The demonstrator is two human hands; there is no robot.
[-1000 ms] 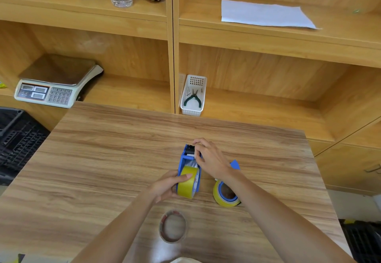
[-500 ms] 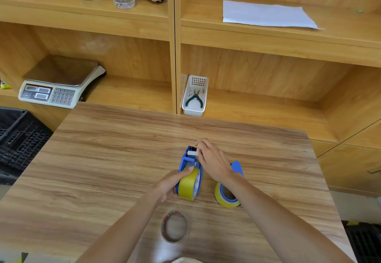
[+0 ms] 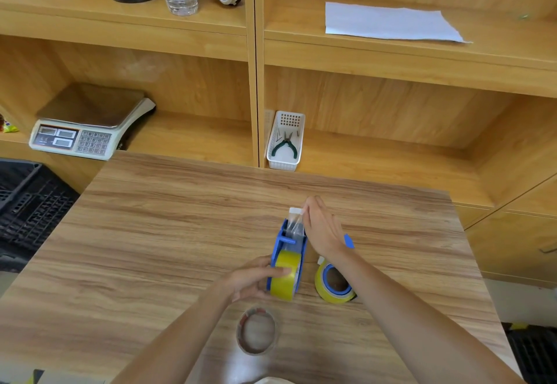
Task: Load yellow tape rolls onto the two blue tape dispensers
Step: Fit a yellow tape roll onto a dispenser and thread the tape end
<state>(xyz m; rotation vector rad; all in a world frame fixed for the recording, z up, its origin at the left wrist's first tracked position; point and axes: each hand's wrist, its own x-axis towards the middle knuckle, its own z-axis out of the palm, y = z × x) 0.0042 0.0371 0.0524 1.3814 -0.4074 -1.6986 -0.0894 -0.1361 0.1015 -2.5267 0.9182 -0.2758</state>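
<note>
two dispensers sit on the counter [image 3: 156, 233], toward its near right part. on the upright blue dispenser [image 3: 288, 242] a yellow tape roll [image 3: 284, 276] is already seated, and the left hand [image 3: 251, 278] is closed around that roll from the left side, thumb laid over its top. half a second earlier the right hand [image 3: 321, 228] was pressed down on the front end of the dispenser; now it is raised a little toward the far edge, fingers nearly straight, with a clear strip of tape [image 3: 294, 222] pinched at its tip and drawn out from the roll over the front of the frame. this is judged to be threading of the tape end to the cutter, the last part of loading this unit. the second dispenser [image 3: 334, 282] lies on its side just right of the first, partly hidden by the right forearm, with a yellow roll around its blue hub. an empty cardboard core [image 3: 256, 331] lies nearer the front edge.
</note>
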